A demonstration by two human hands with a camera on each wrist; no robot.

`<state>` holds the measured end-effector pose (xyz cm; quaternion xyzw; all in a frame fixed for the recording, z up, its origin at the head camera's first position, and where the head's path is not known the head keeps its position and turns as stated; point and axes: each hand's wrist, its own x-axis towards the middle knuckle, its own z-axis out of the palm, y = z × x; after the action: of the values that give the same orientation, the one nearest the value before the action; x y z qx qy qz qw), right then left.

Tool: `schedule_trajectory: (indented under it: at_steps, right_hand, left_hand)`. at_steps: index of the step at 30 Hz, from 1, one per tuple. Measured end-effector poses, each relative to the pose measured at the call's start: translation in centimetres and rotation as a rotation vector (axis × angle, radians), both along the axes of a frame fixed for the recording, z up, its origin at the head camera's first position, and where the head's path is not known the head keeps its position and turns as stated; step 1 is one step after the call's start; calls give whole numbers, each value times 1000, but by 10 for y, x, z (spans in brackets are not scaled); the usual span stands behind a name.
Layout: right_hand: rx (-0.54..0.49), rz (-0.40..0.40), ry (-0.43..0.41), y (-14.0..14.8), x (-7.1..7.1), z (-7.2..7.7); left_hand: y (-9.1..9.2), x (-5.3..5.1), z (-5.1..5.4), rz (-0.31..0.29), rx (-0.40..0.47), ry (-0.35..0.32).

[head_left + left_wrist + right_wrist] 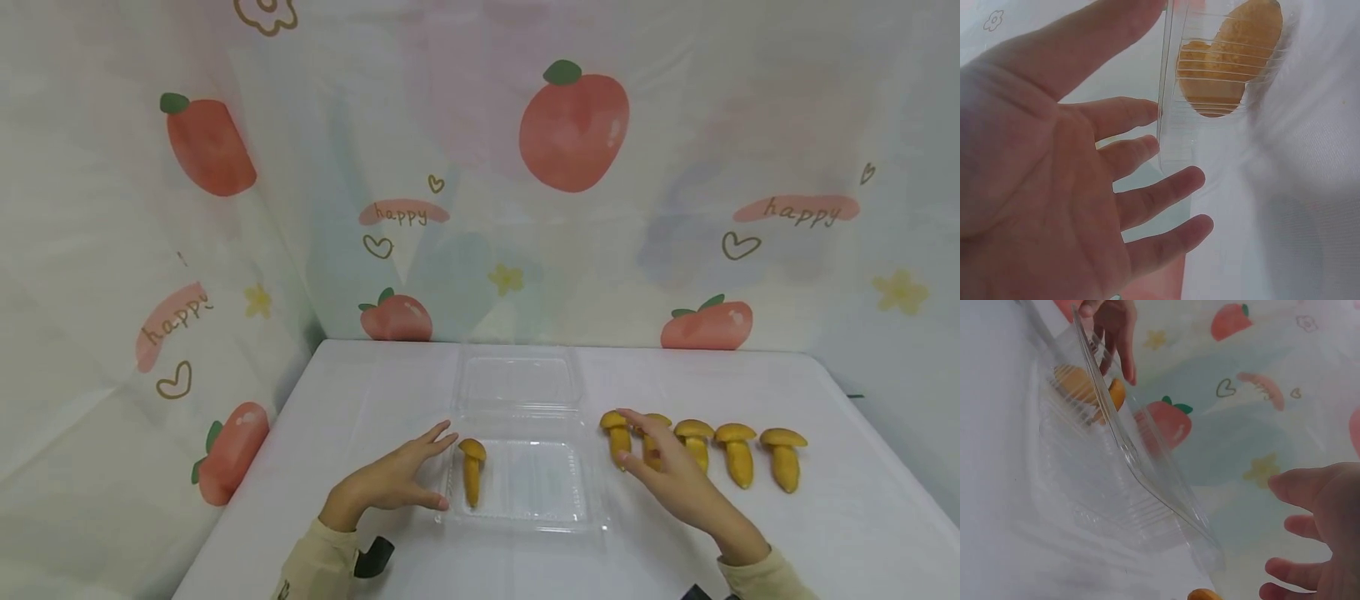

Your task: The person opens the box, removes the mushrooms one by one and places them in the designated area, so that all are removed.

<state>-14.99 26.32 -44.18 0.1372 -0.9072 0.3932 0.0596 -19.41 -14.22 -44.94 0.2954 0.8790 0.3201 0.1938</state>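
Observation:
A clear plastic clamshell container [525, 527] lies with its lid [519, 382] folded back. One yellow-brown mushroom [472, 477] rests upright in line with its left wall. My left hand [390, 479] is at that left edge, fingers spread, the thumb by the near corner; in the left wrist view fingertips meet or nearly meet the rim. Over the row of mushrooms on the right, my right hand [678, 483] is spread with nothing in its grasp. Its thumb and fingertips are by the leftmost mushroom [617, 437], and it partly hides the second mushroom [651, 450].
Further right in the row lie more mushrooms, including a middle one [694, 437], another [736, 454] and the rightmost mushroom [784, 458]. A white-covered table [375, 383] carries everything. Fruit-printed cloth [480, 167] hangs behind it and along the left.

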Motion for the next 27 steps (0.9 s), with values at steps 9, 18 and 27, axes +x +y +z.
schedule_trajectory:
  at_steps: [9, 18, 27]
  right_hand:
    - [3, 76, 7, -23, -1, 5]
    - [-31, 123, -9, -49, -3, 4]
    - [-48, 177, -27, -69, -5, 6]
  left_hand:
    - [-1, -1, 0, 3, 6, -2]
    - [0, -1, -2, 4, -4, -6]
    - [1, -1, -3, 5, -5, -1]
